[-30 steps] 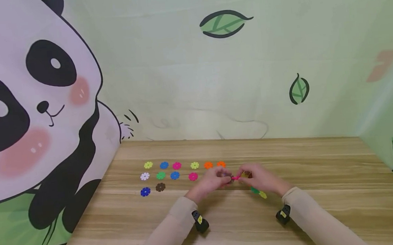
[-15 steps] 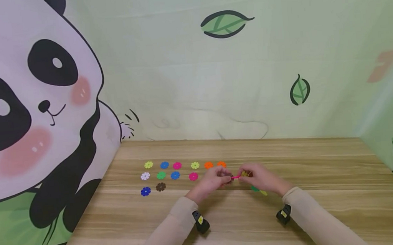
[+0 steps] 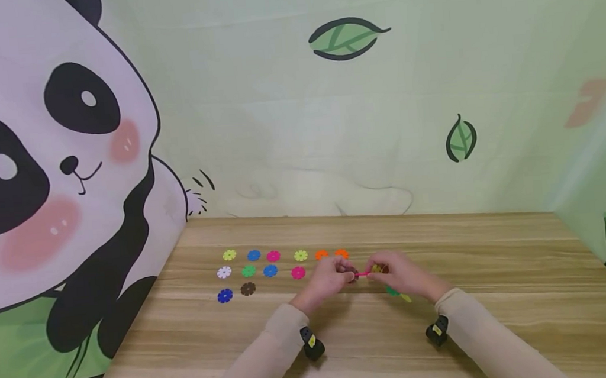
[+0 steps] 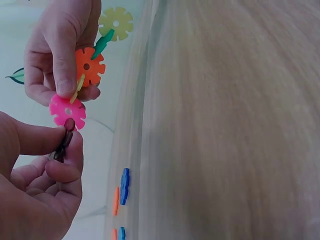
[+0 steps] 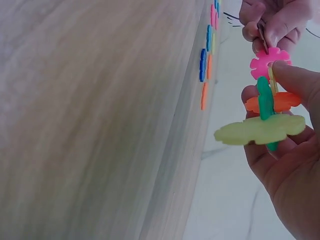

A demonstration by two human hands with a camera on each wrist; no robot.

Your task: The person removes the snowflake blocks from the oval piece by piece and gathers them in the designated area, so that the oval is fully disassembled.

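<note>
In the head view, my left hand (image 3: 323, 282) and right hand (image 3: 405, 275) meet above the wooden table (image 3: 347, 345). Thumb and fingertips of the left hand pinch a brown notched plastic disc (image 4: 62, 149), seen nearly edge-on. It touches the rim of a pink notched disc (image 4: 65, 110); how far they interlock is unclear. The right hand holds a linked chain that starts with the pink disc and continues through a thin yellow disc (image 4: 77, 89), an orange disc (image 4: 91, 67), a green disc (image 5: 265, 98) and a yellow-green disc (image 5: 257, 130). Fingers partly hide the chain.
Loose flower-shaped discs lie left of the hands in rough rows, among them a white disc (image 3: 224, 272), a dark blue disc (image 3: 225, 296), another brown disc (image 3: 248, 289) and an orange disc (image 3: 342, 253). A printed backdrop (image 3: 287, 125) borders the table's far edge.
Both hands keep nearly the same place. The pink disc has turned so it looks thinner from above, and the chain's green and yellow-green end has tilted slightly.
</note>
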